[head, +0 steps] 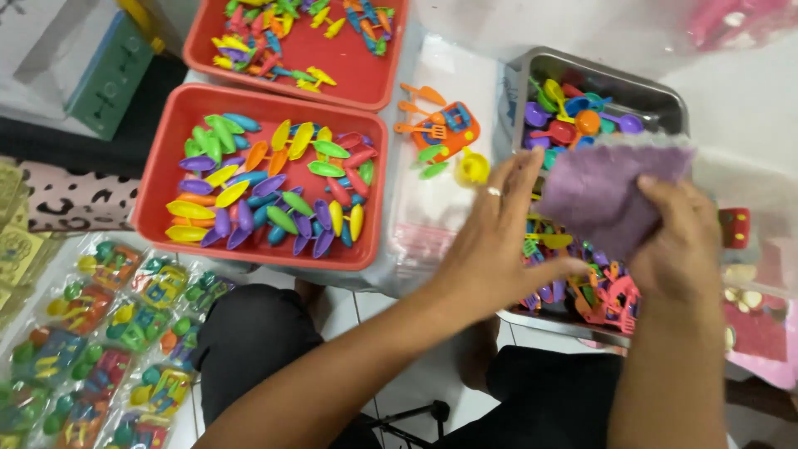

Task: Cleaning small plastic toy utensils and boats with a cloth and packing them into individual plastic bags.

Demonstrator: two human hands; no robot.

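My right hand (683, 241) grips a purple cloth (603, 187) above a metal tray (665, 98) filled with small colourful plastic toys. My left hand (492, 245), with a ring on one finger, has its fingers spread and touches the cloth's left edge over the same tray. The cloth hides part of the toys under it. An orange toy stove with orange utensils (445, 126) and a yellow cup (473, 169) lie on clear plastic bags (432, 212) just left of the metal tray.
A red tray (166, 141) holds several coloured plastic boat-shaped pieces. A second red tray (349, 75) with small coloured toys sits behind it. Packed toy sets in clear bags (108, 333) lie on the floor at left. My knees are below.
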